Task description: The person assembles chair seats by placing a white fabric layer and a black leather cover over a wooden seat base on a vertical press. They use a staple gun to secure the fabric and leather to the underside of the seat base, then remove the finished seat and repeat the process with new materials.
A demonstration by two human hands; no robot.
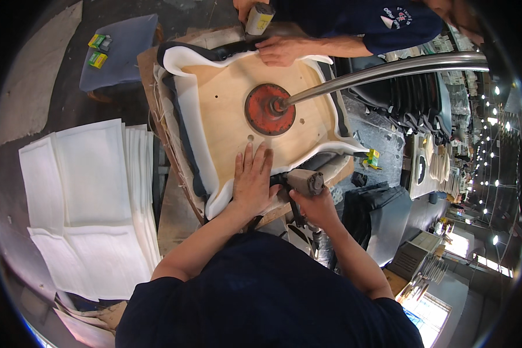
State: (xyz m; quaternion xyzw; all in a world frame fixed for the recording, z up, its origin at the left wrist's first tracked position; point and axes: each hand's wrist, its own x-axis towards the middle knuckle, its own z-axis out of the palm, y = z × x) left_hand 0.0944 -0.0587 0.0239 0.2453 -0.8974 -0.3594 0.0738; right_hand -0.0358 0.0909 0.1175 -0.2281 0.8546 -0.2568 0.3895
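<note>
Right hand (pixel 315 207): grip closed around staple gun (pixel 305 181) at near edge of wooden panel (pixel 226 122), beneath red disc (pixel 260 115). Left hand (pixel 252 178): grip open, palm on panel (thumb beside gun). Hazard: thumb straying under gun's nose could cause staple injury.

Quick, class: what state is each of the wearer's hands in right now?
Left hand: open, palm down at the near edge of the wooden board.
Right hand: closed, holding a staple gun.
</note>
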